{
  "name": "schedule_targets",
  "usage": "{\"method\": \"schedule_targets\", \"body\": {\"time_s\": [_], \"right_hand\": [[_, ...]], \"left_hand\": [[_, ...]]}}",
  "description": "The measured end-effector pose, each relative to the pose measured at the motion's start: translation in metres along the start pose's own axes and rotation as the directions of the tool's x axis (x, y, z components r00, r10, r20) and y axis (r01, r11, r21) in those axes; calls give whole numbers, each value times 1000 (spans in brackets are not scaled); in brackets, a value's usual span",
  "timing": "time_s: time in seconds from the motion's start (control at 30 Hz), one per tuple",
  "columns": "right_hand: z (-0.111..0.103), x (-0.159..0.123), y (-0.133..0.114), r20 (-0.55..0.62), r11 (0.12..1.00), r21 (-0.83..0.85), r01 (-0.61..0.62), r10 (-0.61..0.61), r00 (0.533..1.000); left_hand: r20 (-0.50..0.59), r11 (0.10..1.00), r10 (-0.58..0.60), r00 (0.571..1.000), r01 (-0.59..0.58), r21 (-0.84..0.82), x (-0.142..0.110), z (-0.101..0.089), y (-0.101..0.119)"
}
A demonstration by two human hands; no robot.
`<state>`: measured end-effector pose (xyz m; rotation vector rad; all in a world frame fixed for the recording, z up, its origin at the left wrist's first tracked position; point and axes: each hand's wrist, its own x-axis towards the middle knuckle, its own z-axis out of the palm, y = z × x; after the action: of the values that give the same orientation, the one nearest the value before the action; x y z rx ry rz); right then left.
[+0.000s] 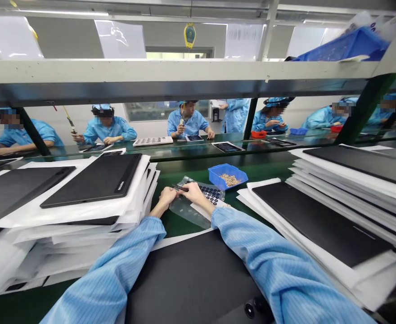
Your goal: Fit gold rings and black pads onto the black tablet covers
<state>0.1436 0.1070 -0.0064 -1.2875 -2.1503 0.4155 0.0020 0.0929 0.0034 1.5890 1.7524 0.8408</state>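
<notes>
My right hand (195, 192) is closed around a slim dark tool (180, 187) that looks like tweezers. Its tip points left, towards my left hand (168, 196), whose fingers are pinched together; what they hold is too small to tell. Beneath both hands lies a clear plastic bag (187, 209) with a sheet of round black stickers (214, 192). Just beyond, a blue bin (227, 176) holds many small brass-coloured pieces. Nearer to me, below my forearms, a large black tablet (194, 279) lies back up, its camera lenses at the lower right.
Stacks of black tablets (93, 182) interleaved with white sheets stand at my left, and more tablets (319, 220) at my right. A raised shelf (198, 72) crosses overhead on green posts. Several co-workers in blue sit across the green bench (262, 158).
</notes>
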Motion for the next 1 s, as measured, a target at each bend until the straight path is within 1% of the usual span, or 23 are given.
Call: {"method": "schedule_targets", "body": {"time_s": [0.13, 0.33, 0.5, 0.6, 0.73, 0.83, 0.9, 0.93, 0.97, 1.0], "right_hand": [[0, 0, -2, 21, 998, 26, -49, 48, 999], [-9, -2, -2, -4, 977, 127, -171, 173, 985], [-20, -6, -5, 44, 944, 223, -244, 240, 970], [-33, -7, -14, 76, 935, 232, -269, 259, 963], [-65, -16, -36, 93, 938, 225, -263, 248, 964], [-92, -43, -54, 106, 937, 234, -259, 241, 965], [-110, -76, -65, 124, 931, 237, -277, 254, 959], [-117, -97, -69, 137, 925, 237, -297, 271, 953], [-124, -120, -73, 157, 921, 233, -312, 281, 947], [-128, -146, -76, 173, 927, 225, -301, 267, 948]], "left_hand": [[-14, 999, 11, 1000, -10, 35, -3, -1, 2], [-26, 991, 4, 1000, 0, 136, -6, -2, 3], [-97, 964, 19, 995, 8, 266, -9, -2, 3], [-127, 941, 45, 991, 1, 337, -12, -2, 5], [-170, 908, 82, 982, -3, 419, -23, -4, 12], [-203, 875, 138, 969, -23, 484, -36, -8, 22], [-183, 852, 215, 959, -92, 515, -48, -11, 31], [-147, 840, 264, 953, -152, 521, -56, -11, 36], [-90, 825, 318, 944, -229, 517, -66, -11, 41], [-14, 807, 372, 928, -316, 498, -78, -9, 46]]}}
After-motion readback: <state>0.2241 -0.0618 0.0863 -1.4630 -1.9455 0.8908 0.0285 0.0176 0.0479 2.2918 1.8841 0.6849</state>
